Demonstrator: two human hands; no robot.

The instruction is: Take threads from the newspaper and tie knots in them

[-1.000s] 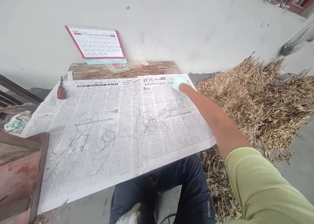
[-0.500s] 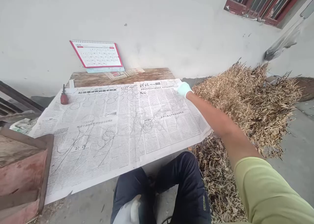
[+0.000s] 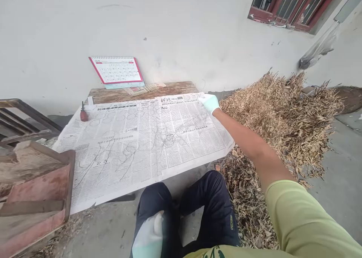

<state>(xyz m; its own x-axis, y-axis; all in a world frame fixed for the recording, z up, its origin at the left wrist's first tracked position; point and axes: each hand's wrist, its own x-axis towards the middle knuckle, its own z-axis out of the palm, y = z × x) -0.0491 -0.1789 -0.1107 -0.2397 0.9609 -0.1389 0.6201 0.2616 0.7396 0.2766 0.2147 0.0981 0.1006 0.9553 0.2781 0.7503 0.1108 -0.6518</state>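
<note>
A newspaper sheet (image 3: 152, 137) covers the table. Thin, curly, wire-like strands (image 3: 127, 154) lie scattered over it. My right hand (image 3: 208, 103), in a white and pale green glove, is at the far right corner of the paper. Its fingers are pinched together on a thin strand (image 3: 204, 85), part of which loops up above them. My left hand (image 3: 149, 229), gloved the same way, rests on my left thigh with its fingers lying loosely and nothing seen in them. A red-handled screwdriver-like tool (image 3: 84, 113) stands upright at the paper's left side.
Behind the paper, a desk calendar (image 3: 118, 70) leans against the wall on the bare wood strip (image 3: 181, 87). A wooden stool or chair (image 3: 42, 194) touches the near left side; another wooden chair (image 3: 25, 118) is beyond. Dry stalks (image 3: 271, 118) are heaped on the right.
The view has shifted, so the table appears further right and the left chair shows more. My right hand stays at the far right corner; a strand now shows looping above it.
</note>
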